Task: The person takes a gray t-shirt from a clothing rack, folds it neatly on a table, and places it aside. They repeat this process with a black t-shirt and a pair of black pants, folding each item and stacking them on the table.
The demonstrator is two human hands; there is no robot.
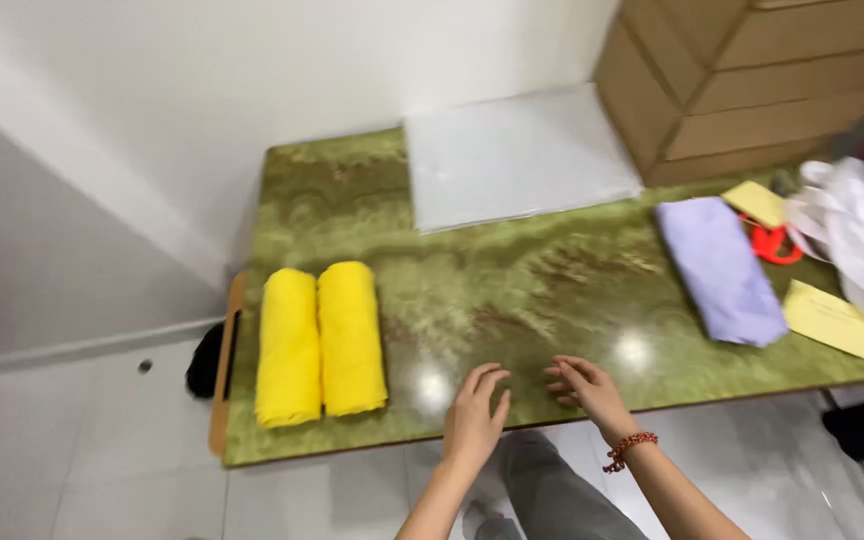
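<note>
Nearest the camera, the left hand (474, 418) and the right hand (586, 390), the latter wearing a red beaded bracelet (629, 449), are being held open and empty at the near edge of the green marbled stone surface (512, 290). To their left, two rolled yellow cloths (320, 342) are being kept side by side, touching, long axes pointing away from the camera. A folded lilac cloth (720, 270) is lying well apart, to the right.
</note>
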